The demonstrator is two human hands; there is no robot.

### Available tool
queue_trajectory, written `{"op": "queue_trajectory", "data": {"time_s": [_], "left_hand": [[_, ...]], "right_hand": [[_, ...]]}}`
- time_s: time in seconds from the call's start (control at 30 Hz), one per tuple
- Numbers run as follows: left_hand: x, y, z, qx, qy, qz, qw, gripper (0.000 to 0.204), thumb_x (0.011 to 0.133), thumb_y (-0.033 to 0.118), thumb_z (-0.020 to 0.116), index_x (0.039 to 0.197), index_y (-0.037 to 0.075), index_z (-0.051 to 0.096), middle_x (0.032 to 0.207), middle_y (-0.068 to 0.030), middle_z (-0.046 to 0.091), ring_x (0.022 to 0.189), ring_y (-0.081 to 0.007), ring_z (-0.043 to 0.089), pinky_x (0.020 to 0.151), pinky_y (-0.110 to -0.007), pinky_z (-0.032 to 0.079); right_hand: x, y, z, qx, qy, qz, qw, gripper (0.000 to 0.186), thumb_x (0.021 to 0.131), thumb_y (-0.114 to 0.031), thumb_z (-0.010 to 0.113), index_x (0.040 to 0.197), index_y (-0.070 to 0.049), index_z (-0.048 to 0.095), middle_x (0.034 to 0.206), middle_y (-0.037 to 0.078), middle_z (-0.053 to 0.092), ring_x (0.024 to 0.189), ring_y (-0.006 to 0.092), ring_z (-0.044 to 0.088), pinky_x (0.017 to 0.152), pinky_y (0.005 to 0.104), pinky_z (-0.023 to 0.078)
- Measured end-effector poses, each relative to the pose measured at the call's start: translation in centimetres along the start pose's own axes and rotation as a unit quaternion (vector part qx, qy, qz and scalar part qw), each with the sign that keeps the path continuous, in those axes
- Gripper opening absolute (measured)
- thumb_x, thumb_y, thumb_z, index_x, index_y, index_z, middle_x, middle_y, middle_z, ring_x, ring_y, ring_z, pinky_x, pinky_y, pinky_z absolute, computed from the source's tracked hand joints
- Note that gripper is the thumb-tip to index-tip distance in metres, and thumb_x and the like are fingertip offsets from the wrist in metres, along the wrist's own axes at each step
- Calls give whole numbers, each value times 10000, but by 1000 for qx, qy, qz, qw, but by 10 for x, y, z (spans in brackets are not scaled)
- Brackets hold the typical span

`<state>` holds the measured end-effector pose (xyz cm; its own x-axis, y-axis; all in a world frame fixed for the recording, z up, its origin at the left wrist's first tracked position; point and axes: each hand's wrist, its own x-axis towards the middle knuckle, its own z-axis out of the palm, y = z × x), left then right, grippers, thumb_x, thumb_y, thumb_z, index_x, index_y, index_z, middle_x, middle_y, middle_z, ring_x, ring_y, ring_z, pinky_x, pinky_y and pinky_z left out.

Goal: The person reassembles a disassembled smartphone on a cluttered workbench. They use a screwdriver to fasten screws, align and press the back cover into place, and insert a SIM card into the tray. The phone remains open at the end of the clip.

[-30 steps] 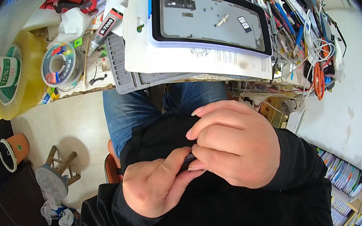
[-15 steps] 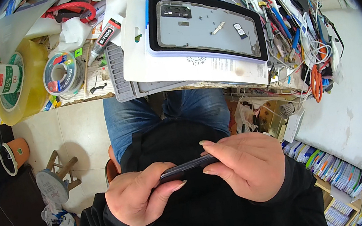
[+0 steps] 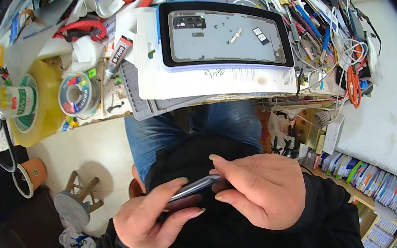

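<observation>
Over my lap, a slim dark phone (image 3: 193, 187) is held nearly edge-on, its shiny side catching the light. My left hand (image 3: 148, 220) grips one end between thumb and fingers. At the other end, my right hand (image 3: 267, 193) pinches it the same way, fingers covering that tip. On the bench ahead lies a grey phone back panel (image 3: 220, 47) with a dark camera block, inside a black-rimmed box lid. Small screws, a small metal strip (image 3: 235, 36) and a small black-and-white part (image 3: 261, 36) rest on the panel.
A white card box (image 3: 152, 82) sits under the lid, over a grey compartment tray (image 3: 137, 102). To the left stand a glue tube (image 3: 120, 56), a solder spool (image 3: 76, 94), yellow tape rolls (image 3: 50, 96) and a bottle (image 3: 3, 104). Tools and cables (image 3: 345, 47) crowd the right.
The phone has tilted, so its shiny edge now shows. Both hands have shifted slightly and still hold its ends. The whole view has moved a little.
</observation>
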<state>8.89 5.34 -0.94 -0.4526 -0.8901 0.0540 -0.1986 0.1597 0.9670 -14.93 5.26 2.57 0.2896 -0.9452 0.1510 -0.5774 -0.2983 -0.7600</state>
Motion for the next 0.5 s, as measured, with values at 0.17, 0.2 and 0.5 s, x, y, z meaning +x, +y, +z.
{"op": "queue_trajectory", "data": {"time_s": [0.17, 0.2, 0.5], "left_hand": [[-8, -1, -4, -20, 114, 6, 993, 515, 821, 69, 878, 1253, -58, 628, 850, -159, 773, 809, -227, 783, 721, -261, 589], [-9, -2, -4, -28, 126, -3, 992, 518, 823, 64, 876, 1258, -56, 624, 853, -161, 772, 816, -226, 783, 724, -261, 588], [-5, -15, 4, -75, 172, 39, 981, 569, 835, 90, 876, 1298, -68, 587, 860, -181, 764, 812, -231, 777, 695, -269, 585]], "right_hand": [[15, -4, 2, -37, 61, -113, 991, 363, 783, -114, 828, 1080, 60, 713, 879, 137, 741, 797, 262, 749, 717, 349, 626], [18, -5, 3, -47, 80, -137, 986, 348, 791, -116, 818, 1072, 61, 714, 872, 137, 738, 798, 258, 747, 722, 346, 627], [32, -8, -5, -56, 101, -165, 980, 327, 791, -111, 786, 1047, 79, 713, 848, 136, 722, 770, 254, 732, 691, 336, 609]]}}
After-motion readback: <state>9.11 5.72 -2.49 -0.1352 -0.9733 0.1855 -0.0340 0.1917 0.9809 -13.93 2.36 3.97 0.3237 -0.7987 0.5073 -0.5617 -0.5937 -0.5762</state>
